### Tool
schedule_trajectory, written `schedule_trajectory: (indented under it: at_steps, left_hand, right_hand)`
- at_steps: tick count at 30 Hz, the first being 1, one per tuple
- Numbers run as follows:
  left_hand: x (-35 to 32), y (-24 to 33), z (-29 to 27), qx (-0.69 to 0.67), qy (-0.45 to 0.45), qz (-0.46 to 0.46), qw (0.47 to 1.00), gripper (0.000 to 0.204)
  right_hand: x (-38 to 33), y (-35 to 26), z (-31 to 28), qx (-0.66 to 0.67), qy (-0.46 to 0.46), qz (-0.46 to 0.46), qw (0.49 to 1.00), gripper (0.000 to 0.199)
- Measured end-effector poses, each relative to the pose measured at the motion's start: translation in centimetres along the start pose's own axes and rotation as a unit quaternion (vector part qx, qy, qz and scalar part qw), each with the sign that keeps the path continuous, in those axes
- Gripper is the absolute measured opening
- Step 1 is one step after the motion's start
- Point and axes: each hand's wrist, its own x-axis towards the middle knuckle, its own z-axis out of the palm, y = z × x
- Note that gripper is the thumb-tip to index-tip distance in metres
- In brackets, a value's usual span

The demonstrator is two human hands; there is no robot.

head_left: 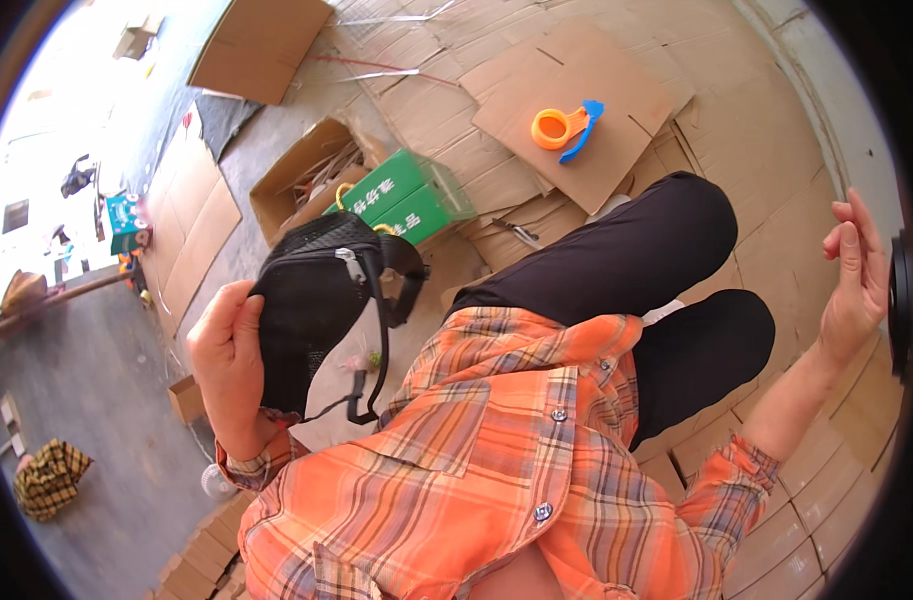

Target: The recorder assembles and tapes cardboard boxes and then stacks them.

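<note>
My left hand (227, 340) is closed on the edge of a black waist bag (302, 300), pinching it between thumb and fingers. The bag has mesh parts and a grey zip pull, and its black strap with a buckle dangles on the side toward my lap. Off to the far right, my right hand (852, 285) is raised near the pale wall. Its fingers are partly stretched and partly bent, with nothing visible in them. An orange and blue tape dispenser (552, 129) lies on a cardboard sheet (627, 90) beyond my knees.
A green box (402, 200) with yellow handles stands past the bag, beside an open cardboard carton (277, 190) with scraps inside. Scissors (518, 233) lie near my knee. Another carton (262, 45) sits farther off. Checked cloth (52, 480) lies on the grey floor at left.
</note>
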Motion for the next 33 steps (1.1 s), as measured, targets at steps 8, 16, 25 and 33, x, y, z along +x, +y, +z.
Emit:
schedule_trajectory:
  at_steps: [8, 16, 25, 33]
  left_hand:
    - [8.1, 12.2, 8.1, 0.021, -0.137, 0.048, 0.989, 0.007]
    - [15.0, 27.0, 19.1, 0.019, -0.274, 0.081, 0.958, 0.009]
    - [16.2, 33.7, 22.0, -0.018, -0.308, 0.134, 0.942, 0.010]
    - [14.7, 34.6, 13.0, -0.047, -0.296, 0.035, 0.953, 0.010]
  right_hand:
    - [1.6, 13.7, -4.9, -0.037, -0.005, 0.215, 0.976, 0.025]
    - [4.0, 32.3, -8.3, 0.041, -0.009, 0.327, 0.944, 0.023]
    - [12.0, 35.1, -6.7, 0.079, -0.157, 0.315, 0.933, 0.020]
    - [15.2, 27.2, -8.1, 0.063, -0.247, 0.411, 0.875, 0.025]
